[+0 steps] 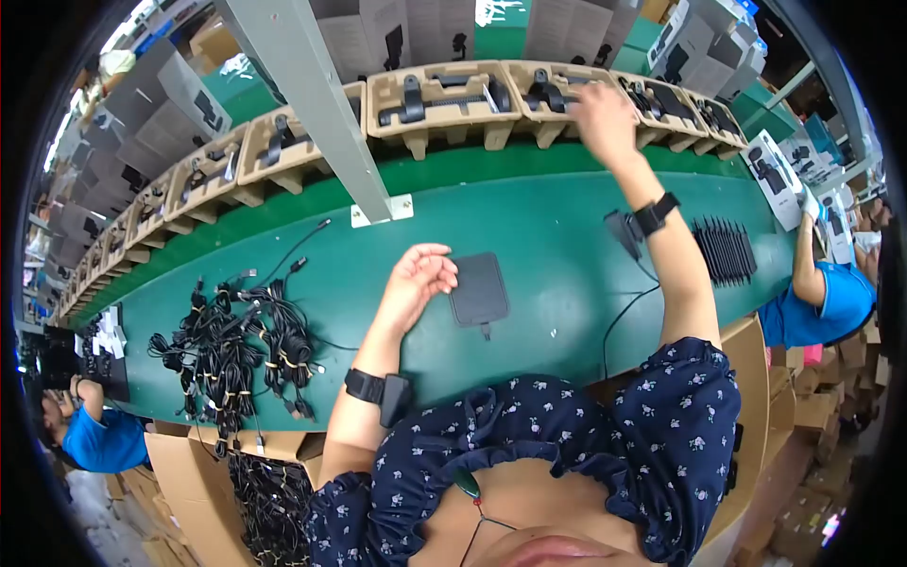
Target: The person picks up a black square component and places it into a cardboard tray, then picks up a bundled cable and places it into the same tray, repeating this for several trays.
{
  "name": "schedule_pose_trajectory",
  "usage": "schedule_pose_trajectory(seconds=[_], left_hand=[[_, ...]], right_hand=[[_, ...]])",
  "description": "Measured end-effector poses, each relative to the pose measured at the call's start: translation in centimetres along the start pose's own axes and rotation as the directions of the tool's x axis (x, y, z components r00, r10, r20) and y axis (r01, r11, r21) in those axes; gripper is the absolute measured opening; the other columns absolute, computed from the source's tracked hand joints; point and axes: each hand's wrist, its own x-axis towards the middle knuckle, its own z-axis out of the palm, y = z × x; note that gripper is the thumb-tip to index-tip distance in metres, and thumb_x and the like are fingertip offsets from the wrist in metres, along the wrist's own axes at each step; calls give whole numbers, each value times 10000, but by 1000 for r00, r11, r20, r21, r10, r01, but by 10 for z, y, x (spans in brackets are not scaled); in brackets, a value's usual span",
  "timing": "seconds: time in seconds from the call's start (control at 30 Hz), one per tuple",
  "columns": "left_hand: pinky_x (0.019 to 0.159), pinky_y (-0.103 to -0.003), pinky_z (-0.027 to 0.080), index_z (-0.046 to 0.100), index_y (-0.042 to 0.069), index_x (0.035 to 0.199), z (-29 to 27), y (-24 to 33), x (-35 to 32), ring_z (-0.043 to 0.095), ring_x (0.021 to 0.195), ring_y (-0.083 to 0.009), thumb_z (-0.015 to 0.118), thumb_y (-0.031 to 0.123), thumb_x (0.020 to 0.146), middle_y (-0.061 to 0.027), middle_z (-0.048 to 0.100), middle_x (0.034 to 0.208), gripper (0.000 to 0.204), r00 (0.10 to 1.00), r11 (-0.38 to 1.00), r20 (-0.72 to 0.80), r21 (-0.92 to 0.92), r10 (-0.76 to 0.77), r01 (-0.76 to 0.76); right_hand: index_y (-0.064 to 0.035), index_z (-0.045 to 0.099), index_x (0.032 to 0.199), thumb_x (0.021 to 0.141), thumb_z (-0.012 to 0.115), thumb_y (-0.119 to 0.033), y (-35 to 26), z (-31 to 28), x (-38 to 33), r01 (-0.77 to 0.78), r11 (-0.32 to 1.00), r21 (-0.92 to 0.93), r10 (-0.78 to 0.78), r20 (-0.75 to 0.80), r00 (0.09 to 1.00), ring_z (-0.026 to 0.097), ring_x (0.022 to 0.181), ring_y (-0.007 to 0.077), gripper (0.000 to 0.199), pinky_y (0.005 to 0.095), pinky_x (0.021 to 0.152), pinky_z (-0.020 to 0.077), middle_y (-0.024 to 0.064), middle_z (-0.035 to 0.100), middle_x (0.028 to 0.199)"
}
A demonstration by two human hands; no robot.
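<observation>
My left hand point(418, 283) rests over the green table with its fingers loosely curled and nothing seen in them. Its fingertips lie at the left edge of a flat black rectangular pad point(480, 288), which has a short tab at its near end. Farther off to the right, my right hand point(605, 118) reaches over a moulded cardboard tray point(522, 115) holding black parts. Its fingers point down among those parts and are partly blurred; whether they hold anything cannot be made out. Left of my left forearm lies a heap of tied black cables point(231, 350).
A row of similar trays point(439, 128) runs along the far side, with grey printed boxes point(576, 33) behind. A metal post point(316, 104) stands on the table. Black ribbed parts point(725, 252) lie at right. Two co-workers in blue point(817, 302) sit at either end.
</observation>
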Motion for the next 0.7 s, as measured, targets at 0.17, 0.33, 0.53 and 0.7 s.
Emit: schedule_pose_trajectory(seconds=[0.17, 0.33, 0.53, 0.7], left_hand=[[640, -234, 450, 480, -8, 1046, -3, -13, -6, 550, 711, -142, 456, 45, 882, -94, 576, 859, 174, 995, 997, -77, -36, 69, -72], [611, -225, 441, 487, -4, 1015, 2, -18, -9, 540, 686, -123, 437, 43, 886, -80, 573, 836, 146, 975, 983, -122, 28, 184, -182], [590, -231, 445, 482, -12, 1006, 3, -25, -12, 531, 671, -111, 451, 32, 878, -83, 557, 876, 139, 932, 939, -203, 233, 300, -252], [803, -271, 457, 459, 3, 1045, 4, -32, -10, 546, 930, -164, 471, -5, 857, -106, 526, 1028, 189, 855, 872, -279, 366, 437, -326]], right_hand=[[-96, 493, 1183, 663, 671, -414, -110, -65, -80, 321, 736, 596, -530, 212, 821, 454, 1081, 328, 635, 444, 903, 360, 166, 490, 1163], [-110, 332, 1320, 589, 720, -452, -161, -75, -146, 286, 728, 623, -636, 459, 620, 275, 1257, 371, 896, 501, 1022, 231, 227, 289, 1344], [-125, 375, 1295, 532, 781, -397, -157, -75, -134, 218, 749, 625, -550, 403, 732, 387, 1136, 364, 906, 464, 978, 301, 203, 387, 1230], [-131, 396, 1269, 719, 685, -159, -144, -43, -141, 12, 756, 654, -295, 324, 899, 401, 1141, 344, 623, 414, 944, 369, 183, 369, 1246]])
